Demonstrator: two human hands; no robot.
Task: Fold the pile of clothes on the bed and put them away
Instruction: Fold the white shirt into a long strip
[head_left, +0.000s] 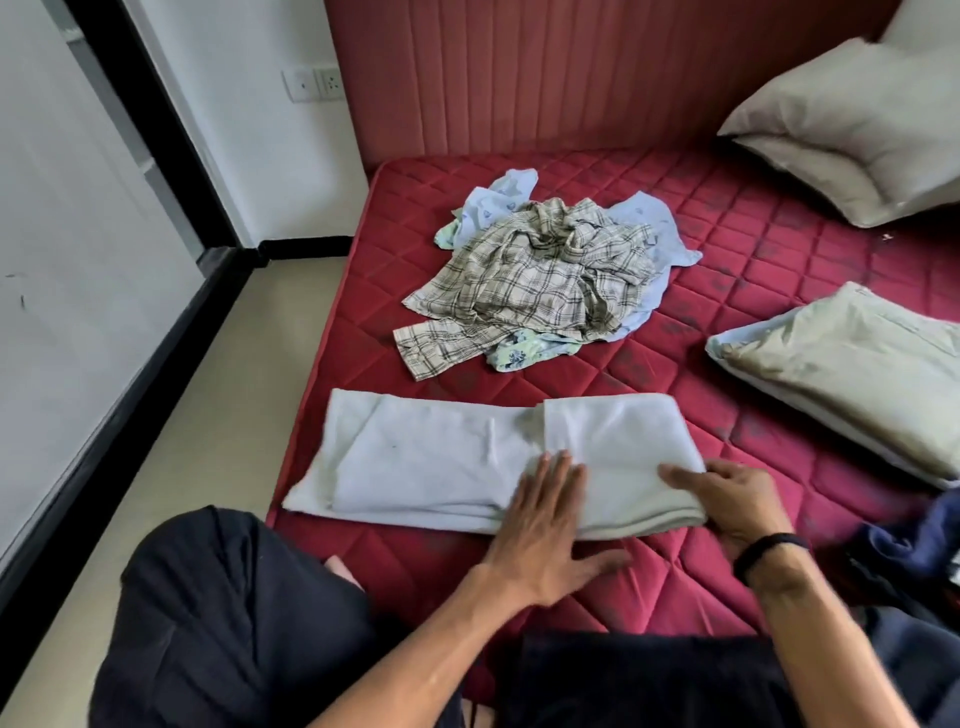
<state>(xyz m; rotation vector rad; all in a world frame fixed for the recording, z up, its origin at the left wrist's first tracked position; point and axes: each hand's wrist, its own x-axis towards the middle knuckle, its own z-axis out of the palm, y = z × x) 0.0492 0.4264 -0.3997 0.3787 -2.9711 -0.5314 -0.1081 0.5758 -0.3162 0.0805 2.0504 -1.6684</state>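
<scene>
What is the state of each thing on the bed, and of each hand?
White cloth: partly folded, lying flat near the mattress edge.
Plaid shirt: crumpled, unfolded, on top of the pile.
Light blue garment: crumpled under the plaid shirt.
Left hand: fingers straight, pressing flat on the white cloth.
Right hand: resting on the cloth's right end, fingers at its edge.
Pillows: lying on the mattress.

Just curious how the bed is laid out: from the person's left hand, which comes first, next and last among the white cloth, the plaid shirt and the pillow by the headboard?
From the left hand:
1. White cloth, directly beneath it.
2. Plaid shirt, mid-bed, beyond.
3. Pillow, far right corner.
</scene>
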